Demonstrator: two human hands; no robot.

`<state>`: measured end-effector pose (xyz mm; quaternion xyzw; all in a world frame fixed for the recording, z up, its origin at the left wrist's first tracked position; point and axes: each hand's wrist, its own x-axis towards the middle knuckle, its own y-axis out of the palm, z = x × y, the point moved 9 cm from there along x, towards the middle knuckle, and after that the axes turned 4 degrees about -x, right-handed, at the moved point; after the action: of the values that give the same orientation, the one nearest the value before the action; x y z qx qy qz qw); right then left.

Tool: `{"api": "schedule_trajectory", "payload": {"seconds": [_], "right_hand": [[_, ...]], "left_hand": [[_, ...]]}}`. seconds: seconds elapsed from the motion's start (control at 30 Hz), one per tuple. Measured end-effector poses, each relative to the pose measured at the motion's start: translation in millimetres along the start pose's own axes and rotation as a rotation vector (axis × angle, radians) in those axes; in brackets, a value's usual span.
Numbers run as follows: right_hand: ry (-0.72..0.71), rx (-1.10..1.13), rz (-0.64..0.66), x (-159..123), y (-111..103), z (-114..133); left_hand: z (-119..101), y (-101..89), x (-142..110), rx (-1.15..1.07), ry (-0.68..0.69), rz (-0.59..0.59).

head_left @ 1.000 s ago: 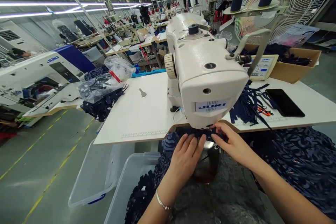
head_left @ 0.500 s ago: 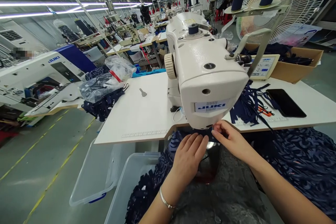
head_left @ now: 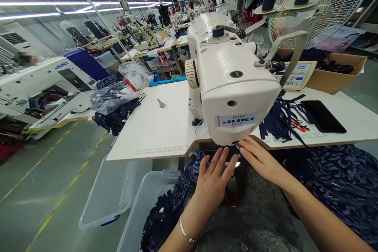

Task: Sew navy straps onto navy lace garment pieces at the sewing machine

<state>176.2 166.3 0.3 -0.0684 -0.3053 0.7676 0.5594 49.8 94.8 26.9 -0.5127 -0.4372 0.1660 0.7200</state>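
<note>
A white JUKI sewing machine (head_left: 236, 88) stands in front of me, its head overhanging the work spot. My left hand (head_left: 213, 179) lies palm down with its fingers spread, the tips on dark navy fabric just below the machine head. Close by on the other side, my right hand (head_left: 261, 160) has its fingers stretched toward the needle area, their tips partly under the head. Navy patterned fabric (head_left: 193, 168) hangs down left of my left hand. The needle and the stitching spot are hidden by the head and my fingers.
On the white table (head_left: 165, 126) lie a small grey metal piece (head_left: 161, 103), navy straps (head_left: 274, 120), orange-handled snips (head_left: 299, 126) and a black phone (head_left: 323, 116). Patterned fabric (head_left: 345, 185) is heaped at right. Clear plastic bins (head_left: 147, 197) stand below left. A cardboard box (head_left: 339, 76) sits behind.
My left hand's fingers have spread apart, and the hand has shifted slightly. My right hand's fingers have straightened from a pinch at the fabric.
</note>
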Motion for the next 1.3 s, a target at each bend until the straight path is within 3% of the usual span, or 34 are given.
{"api": "schedule_trajectory", "payload": {"seconds": [0.23,0.6,1.3], "right_hand": [[0.009,-0.031,0.029,-6.5,-0.4,-4.8],[-0.044,-0.059,0.029,21.8,-6.8,17.4],[-0.043,-0.069,-0.026,23.8,-4.2,13.6]], "left_hand": [[-1.8,2.3,-2.7,0.068,-0.001,0.066],[-1.6,-1.0,1.8,0.085,-0.104,0.006],[-0.5,1.4,1.6,0.078,-0.134,-0.048]]}}
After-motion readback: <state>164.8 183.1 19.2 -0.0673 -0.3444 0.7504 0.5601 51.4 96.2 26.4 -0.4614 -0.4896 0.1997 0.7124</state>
